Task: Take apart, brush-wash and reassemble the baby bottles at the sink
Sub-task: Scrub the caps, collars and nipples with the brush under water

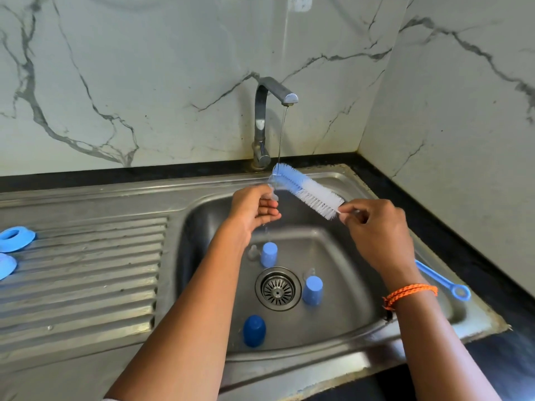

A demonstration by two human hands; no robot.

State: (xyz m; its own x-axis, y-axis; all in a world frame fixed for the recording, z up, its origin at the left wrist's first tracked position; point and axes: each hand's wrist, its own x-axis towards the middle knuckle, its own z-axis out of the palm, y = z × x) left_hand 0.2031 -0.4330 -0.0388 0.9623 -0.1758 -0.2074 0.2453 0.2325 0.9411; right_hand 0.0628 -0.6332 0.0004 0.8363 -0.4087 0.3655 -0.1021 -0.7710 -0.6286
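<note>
Scrubbing under the thin stream from the bent steel tap (pixel 265 123), the right hand (pixel 376 230) pinches the stem of the blue-and-white bristle bottle brush (pixel 307 191) just below the bristles, thumb and fingers curled tight around it. The left hand (pixel 254 209) holds a small clear silicone teat (pixel 273 189) between fingertips and thumb, with the blue tip of the brush pushed against or into it (the clear part is hard to make out against the water, so exactly how deep the brush sits cannot be told).

The teat is probably soft, light and slick when wet; it would likely fold under pressure, so a hold on its wider base flange seems safer than on the thin tip. The brush is stiff along its stem but springy in the bristles, and gripping close to the head gives good control.

Down in the stainless steel sink basin (pixel 347 256) stand two pale blue plastic caps (pixel 268 254) (pixel 312 290) and one dark blue cap (pixel 254 330), placed around the round drain strainer (pixel 278 288). Two light blue screw rings (pixel 16 238) lie at the far left of the ribbed draining board (pixel 86 270), well apart from the hands. A slim blue teat-brush handle (pixel 443 280) rests on the sink's right rim.
</note>
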